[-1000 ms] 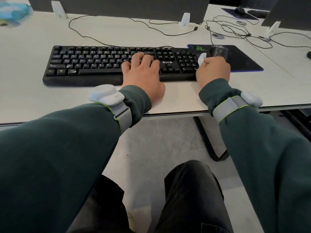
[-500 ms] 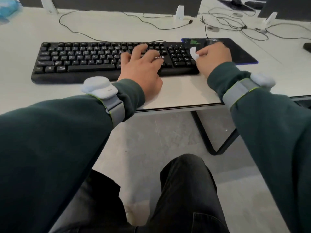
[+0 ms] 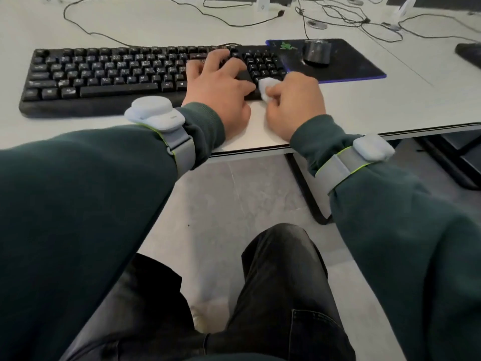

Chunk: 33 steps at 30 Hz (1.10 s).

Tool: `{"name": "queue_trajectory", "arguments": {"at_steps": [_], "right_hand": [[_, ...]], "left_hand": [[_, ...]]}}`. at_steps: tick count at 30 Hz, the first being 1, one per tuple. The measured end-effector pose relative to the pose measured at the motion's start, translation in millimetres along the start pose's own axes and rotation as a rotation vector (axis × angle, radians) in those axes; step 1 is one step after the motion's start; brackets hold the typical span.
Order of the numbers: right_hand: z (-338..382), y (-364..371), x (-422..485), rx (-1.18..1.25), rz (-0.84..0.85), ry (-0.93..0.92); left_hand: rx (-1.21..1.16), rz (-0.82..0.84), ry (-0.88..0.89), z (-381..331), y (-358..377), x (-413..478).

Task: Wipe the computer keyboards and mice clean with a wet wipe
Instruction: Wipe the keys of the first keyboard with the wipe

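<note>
The black keyboard (image 3: 104, 74) lies on the desk (image 3: 156, 27) with its long axis left to right, near edge toward the person. The right hand (image 3: 294, 105) pinches a balled wipe (image 3: 266, 87) in curled fingers against the keyboard's near right corner. The left hand (image 3: 218, 87) rests spread and flat on the keys. A second ago the right hand was at the mouse (image 3: 316, 52), which now sits uncovered on its pad (image 3: 351, 66)

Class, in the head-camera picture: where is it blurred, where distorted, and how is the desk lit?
Head view: keyboard legends smear; the wet wipe and right hand are soft-edged; the wide lens swells the near sleeves and slants the desk edge; light is soft and even, with faint shadows.
</note>
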State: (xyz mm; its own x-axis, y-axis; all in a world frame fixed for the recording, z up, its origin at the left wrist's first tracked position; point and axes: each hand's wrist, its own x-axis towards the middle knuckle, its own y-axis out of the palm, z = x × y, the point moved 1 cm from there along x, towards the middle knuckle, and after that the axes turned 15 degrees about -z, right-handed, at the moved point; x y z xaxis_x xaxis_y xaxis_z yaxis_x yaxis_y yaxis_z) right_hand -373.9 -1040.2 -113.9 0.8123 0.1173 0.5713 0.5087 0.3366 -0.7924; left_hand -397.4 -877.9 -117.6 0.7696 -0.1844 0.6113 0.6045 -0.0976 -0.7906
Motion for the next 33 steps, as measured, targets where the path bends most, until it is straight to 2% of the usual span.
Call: {"name": "queue_trajectory", "arguments": {"at_steps": [2, 6, 11, 15, 21, 23, 25, 27, 30, 33], "right_hand": [[0.1, 0.9, -0.2, -0.014, 0.009, 0.045], [-10.7, 2.7, 7.5, -0.040, 0.016, 0.288], [-16.8, 9.1, 16.7, 0.023, 0.030, 0.293], [-29.7, 5.5, 64.6, -0.052, 0.034, 0.335], [7.7, 23.7, 111.3, 0.059, 0.194, 0.242], [22.9, 32.7, 114.4, 0.045, 0.241, 0.151], [34.9, 37.1, 112.1, 0.006, 0.241, 0.040], [27.7, 36.8, 107.2, -0.147, 0.253, -0.069], [8.4, 31.6, 106.5, -0.251, 0.278, -0.050], [15.3, 33.6, 99.3, -0.168, 0.341, -0.099]], "left_hand": [[0.001, 0.001, 0.019, -1.8, 2.1, -0.9], [0.011, 0.021, 0.021, -0.7, 3.8, -2.1], [-0.024, 0.074, 0.030, -2.6, 2.5, 0.6], [-0.026, 0.078, 0.053, -2.4, 5.3, 1.5], [-0.018, 0.029, 0.059, 1.1, 6.6, -0.8], [-0.024, 0.026, 0.054, -0.2, 6.8, -1.1], [-0.024, 0.022, 0.043, 1.3, 6.1, -1.8], [-0.020, 0.034, 0.040, 0.2, 5.9, -1.2], [-0.011, 0.042, 0.039, -1.2, 5.9, -0.2], [-0.011, 0.055, 0.031, -1.7, 5.5, 0.0]]}}
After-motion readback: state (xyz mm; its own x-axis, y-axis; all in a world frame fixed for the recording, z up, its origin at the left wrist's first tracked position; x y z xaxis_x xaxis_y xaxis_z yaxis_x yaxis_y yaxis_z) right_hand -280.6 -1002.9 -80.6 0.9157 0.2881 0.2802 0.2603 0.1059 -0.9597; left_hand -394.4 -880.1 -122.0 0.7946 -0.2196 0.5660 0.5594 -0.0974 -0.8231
